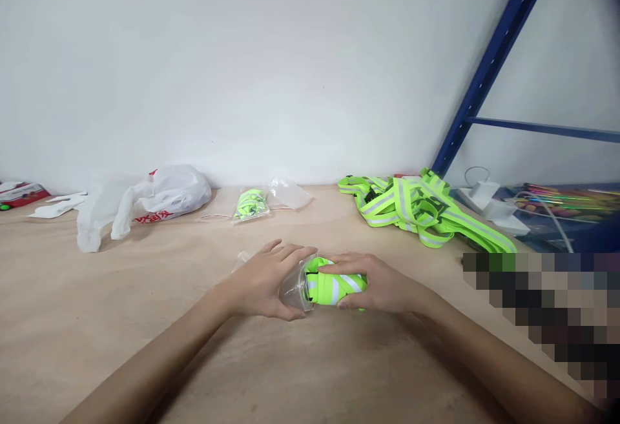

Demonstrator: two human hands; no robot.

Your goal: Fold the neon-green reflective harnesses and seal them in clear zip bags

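My right hand (375, 282) is closed round a rolled neon-yellow reflective strap (334, 285) with silver stripes. The strap's left end sits at the mouth of a clear plastic bag (293, 288), partly inside it. Around that bag curves my left hand (266, 279), its thumb below and fingers above, gripping the plastic. Part of the bag is hidden behind this hand. Both hands are just above the table at the middle of the view.
A heap of neon reflective straps (407, 208) lies at the back right. Against the wall are a bagged strap (250, 204), an empty clear bag (290, 193) and a white carrier bag (169, 191). A blue metal frame (484, 69) stands at right, by a white object (484, 198).
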